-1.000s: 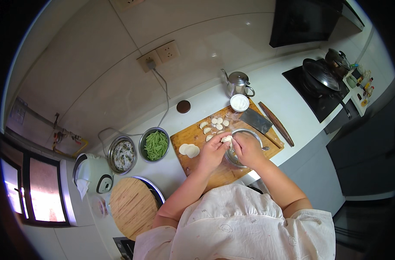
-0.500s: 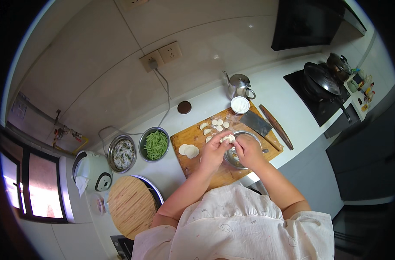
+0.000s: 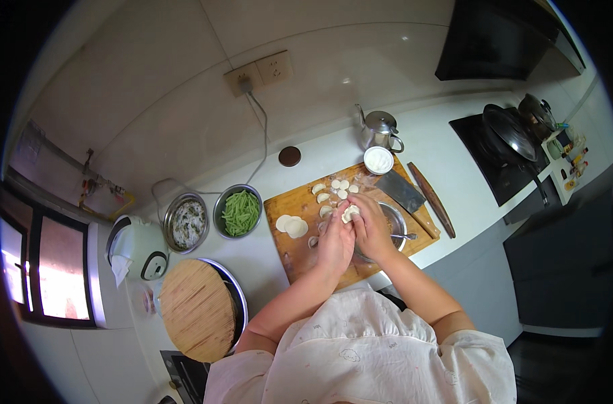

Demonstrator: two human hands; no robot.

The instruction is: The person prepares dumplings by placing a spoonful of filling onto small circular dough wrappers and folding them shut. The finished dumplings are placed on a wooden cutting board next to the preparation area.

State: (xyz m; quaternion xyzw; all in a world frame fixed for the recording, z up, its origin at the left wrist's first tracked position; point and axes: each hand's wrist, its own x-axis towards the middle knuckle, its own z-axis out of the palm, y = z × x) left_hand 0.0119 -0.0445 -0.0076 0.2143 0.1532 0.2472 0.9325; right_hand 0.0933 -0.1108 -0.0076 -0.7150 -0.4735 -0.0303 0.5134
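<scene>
1. Both our hands meet over the rectangular wooden cutting board (image 3: pixel 299 259). Our left hand (image 3: pixel 334 244) and right hand (image 3: pixel 373 229) are cupped close together, fingers narrowed around one small white dough dumpling (image 3: pixel 350 213), which sits pinched between the fingertips of both, raised above the board's middle.

2. Step in hand, as we judge it: sealing the dumpling edge. We cannot tell whether the seam is fully closed; it is too small to read.

3. Under and just right of the right hand sits a round steel bowl of filling (image 3: pixel 390 219) with a utensil handle (image 3: pixel 406 236) resting in it. The hand covers much of the bowl.

4. Finished folded white dumplings (image 3: pixel 334 188) lie in a loose group at the board's far edge. A short stack of flat round dough wrappers (image 3: pixel 291 225) lies to the left of the hands, apart from them.

5. The next move seems to call for even fingertip pressure along the rim, so that the filling stays inside, then a free spot among the finished pieces.

6. Also on the board: a broad steel cleaver (image 3: pixel 402 190) and a dark wooden rolling pin (image 3: pixel 435 209) at the right end, and a small white round dish (image 3: pixel 378 160) at the far corner.

7. Left of the board: a steel bowl of cut green beans (image 3: pixel 239 212).
</scene>
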